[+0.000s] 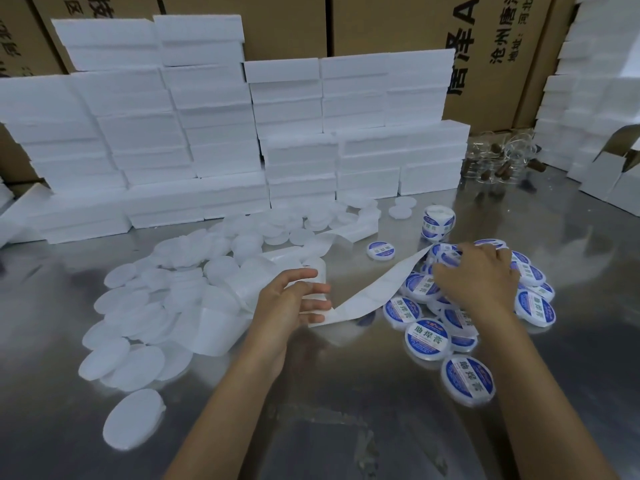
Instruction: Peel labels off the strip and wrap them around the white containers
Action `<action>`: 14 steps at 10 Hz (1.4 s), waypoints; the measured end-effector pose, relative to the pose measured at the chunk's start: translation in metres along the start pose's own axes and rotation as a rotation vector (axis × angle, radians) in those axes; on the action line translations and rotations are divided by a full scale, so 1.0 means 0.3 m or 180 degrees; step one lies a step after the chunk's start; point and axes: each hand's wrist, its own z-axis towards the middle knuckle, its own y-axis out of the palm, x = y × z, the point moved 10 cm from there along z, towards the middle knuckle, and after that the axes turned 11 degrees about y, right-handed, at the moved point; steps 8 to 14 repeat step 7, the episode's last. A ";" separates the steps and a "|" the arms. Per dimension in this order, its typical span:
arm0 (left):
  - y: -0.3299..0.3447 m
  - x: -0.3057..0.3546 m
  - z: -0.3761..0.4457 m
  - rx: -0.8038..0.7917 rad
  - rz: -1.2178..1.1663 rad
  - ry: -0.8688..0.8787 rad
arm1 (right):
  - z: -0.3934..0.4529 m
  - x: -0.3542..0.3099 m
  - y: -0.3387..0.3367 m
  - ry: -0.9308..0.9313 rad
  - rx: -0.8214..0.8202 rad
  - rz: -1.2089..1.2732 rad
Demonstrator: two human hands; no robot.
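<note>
A white backing strip [374,292] runs across the metal table [346,393] from my left hand [294,303] up to my right hand [478,278]. My left hand holds the strip's near end between thumb and fingers. My right hand reaches down with curled fingers into a pile of labelled containers [427,337] with blue and white labels; what its fingertips hold is hidden. Several plain white containers [138,327] lie scattered at the left. A label roll [438,221] stands behind the pile.
Used backing strip [221,323] curls in loops left of my left hand. Stacks of white foam boxes [214,133] line the back, with cardboard cartons [381,22] behind. Clear glass items [502,161] sit at the back right beside more white boxes [595,116].
</note>
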 end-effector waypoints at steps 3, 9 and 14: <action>-0.027 -0.014 0.004 0.0128 0.0045 -0.0038 | 0.024 0.039 -0.025 0.0147 0.0073 0.0147; -0.012 0.035 0.000 0.0091 0.0291 0.0203 | 0.016 -0.003 -0.050 -0.0268 0.0344 0.1636; -0.012 0.035 0.000 0.0091 0.0291 0.0203 | 0.016 -0.003 -0.050 -0.0268 0.0344 0.1636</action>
